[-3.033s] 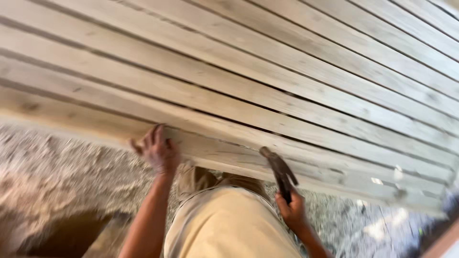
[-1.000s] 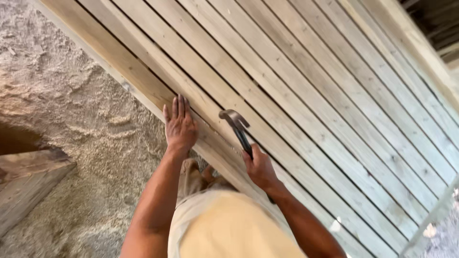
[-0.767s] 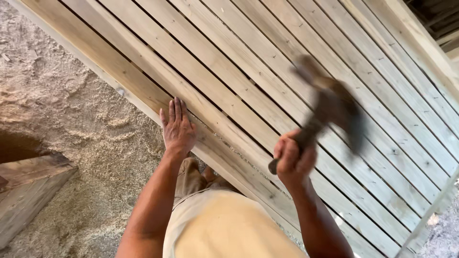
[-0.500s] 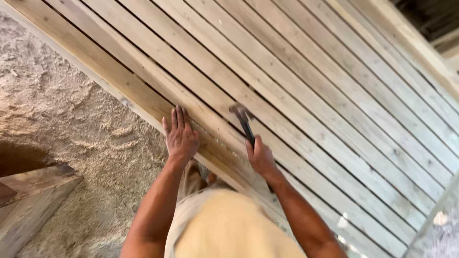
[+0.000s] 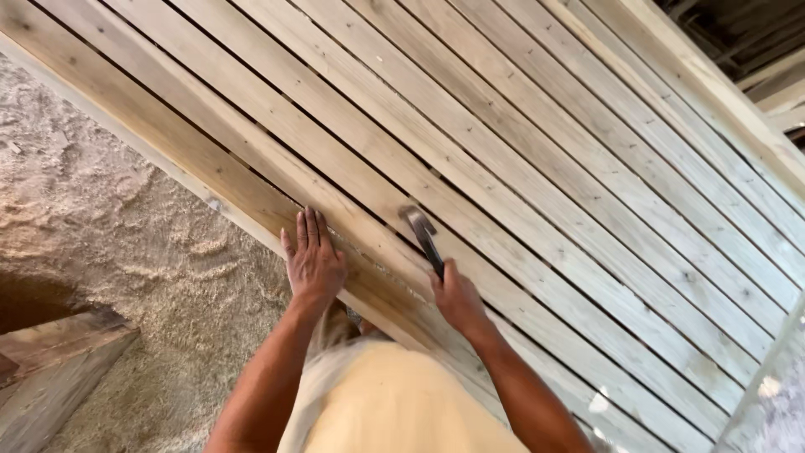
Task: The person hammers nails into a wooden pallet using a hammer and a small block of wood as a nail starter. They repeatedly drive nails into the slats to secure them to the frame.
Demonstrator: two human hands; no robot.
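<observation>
L hand (image 5: pixel 314 265) flat on edge plank (image 5: pixel 251 180) of slatted wood panel (image 5: pixel 537 159), fingers (image 5: pixel 309 228) straight, close together. R hand (image 5: pixel 457 298) wrapped tight on hammer (image 5: pixel 423 238) handle, head resting on plank near L hand.

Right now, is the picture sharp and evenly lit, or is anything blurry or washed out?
Head view: the wooden slats, left hand, right hand and hammer are sharp in even daylight; the bottom right corner is washed out and soft; the top right corner sits in dark shadow.
</observation>
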